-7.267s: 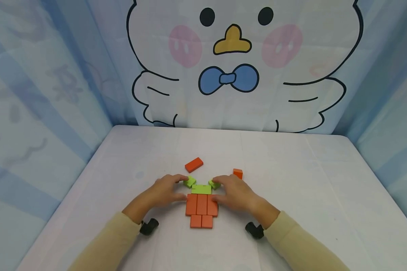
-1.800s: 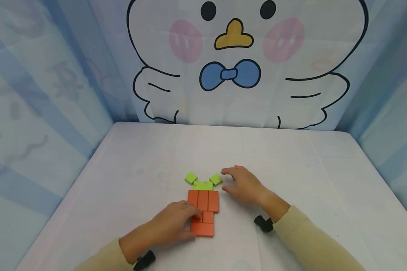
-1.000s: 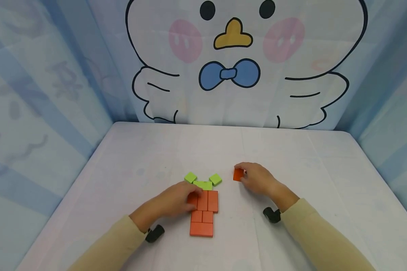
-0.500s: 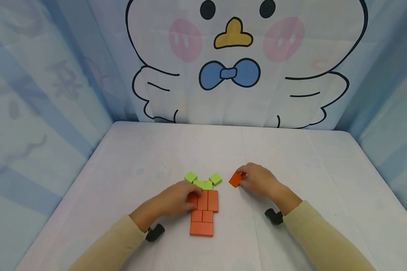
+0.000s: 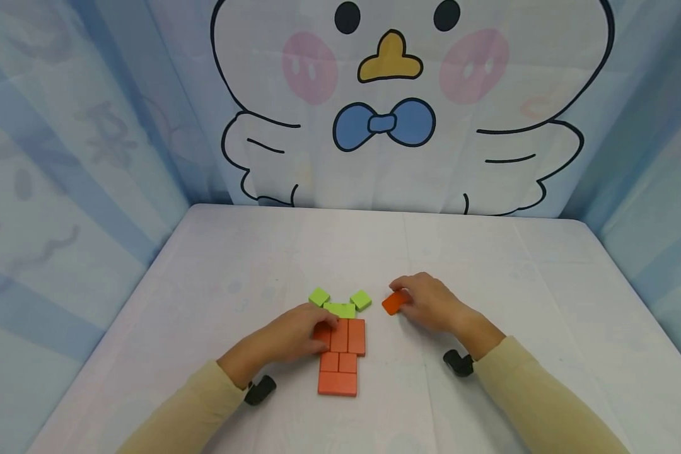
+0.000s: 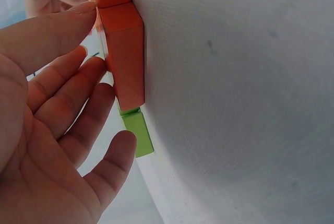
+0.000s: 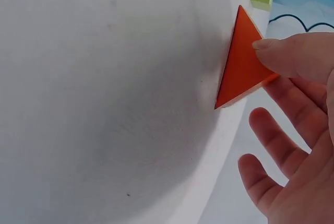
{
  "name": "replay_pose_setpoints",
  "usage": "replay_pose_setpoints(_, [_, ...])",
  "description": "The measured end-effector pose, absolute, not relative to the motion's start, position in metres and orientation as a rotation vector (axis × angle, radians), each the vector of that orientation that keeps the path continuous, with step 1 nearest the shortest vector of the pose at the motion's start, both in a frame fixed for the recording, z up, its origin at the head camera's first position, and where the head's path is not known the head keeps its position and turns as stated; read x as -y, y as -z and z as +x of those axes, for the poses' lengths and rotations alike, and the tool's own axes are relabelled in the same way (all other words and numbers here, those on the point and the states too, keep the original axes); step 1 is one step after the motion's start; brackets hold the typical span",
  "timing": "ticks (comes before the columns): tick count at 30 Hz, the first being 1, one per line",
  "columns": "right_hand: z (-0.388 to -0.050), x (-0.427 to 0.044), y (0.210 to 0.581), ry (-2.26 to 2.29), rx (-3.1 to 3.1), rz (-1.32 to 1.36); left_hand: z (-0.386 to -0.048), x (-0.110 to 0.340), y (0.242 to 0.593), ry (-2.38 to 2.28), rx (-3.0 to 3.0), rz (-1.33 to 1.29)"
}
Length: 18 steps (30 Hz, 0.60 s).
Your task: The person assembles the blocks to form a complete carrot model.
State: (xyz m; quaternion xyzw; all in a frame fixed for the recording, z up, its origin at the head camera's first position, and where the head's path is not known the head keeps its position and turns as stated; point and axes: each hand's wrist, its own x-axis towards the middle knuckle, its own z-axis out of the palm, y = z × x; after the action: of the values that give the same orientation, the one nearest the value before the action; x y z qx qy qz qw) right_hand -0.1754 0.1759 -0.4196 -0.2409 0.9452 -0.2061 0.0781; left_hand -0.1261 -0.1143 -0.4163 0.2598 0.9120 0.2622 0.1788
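Observation:
In the head view, an orange triangular block [image 5: 393,303] is pinched between the thumb and fingers of my right hand [image 5: 433,304]. The right wrist view shows its triangular face [image 7: 241,65], with one edge at the table. My left hand [image 5: 291,334] rests its thumb and fingertips on the left upright block [image 6: 125,57] of a flat figure, fingers loosely spread. Red-orange blocks [image 5: 356,337] make up that figure's body, with a wide block [image 5: 337,384] lowest. A green block with a notched edge [image 5: 339,310] tops it, between two tilted green blocks [image 5: 319,297].
The white table [image 5: 477,258] carries the flat figure near its middle. Blue patterned curtains [image 5: 62,189] hang at both sides, and a cartoon-printed cloth [image 5: 383,176] stands behind the far edge. Black wrist cameras [image 5: 259,391] sit below both hands.
The loose red block behind the figure has gone to its lower end. My left hand moved up to the left upright block. My right hand took hold of the triangular block and tilted it.

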Motion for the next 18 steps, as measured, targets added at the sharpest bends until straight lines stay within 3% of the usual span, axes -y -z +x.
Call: replay_pose_setpoints(18, [-0.148, -0.178, 0.417, 0.65, -2.755, -0.804, -0.126, 0.114, 0.418, -0.73, -2.583, 0.708])
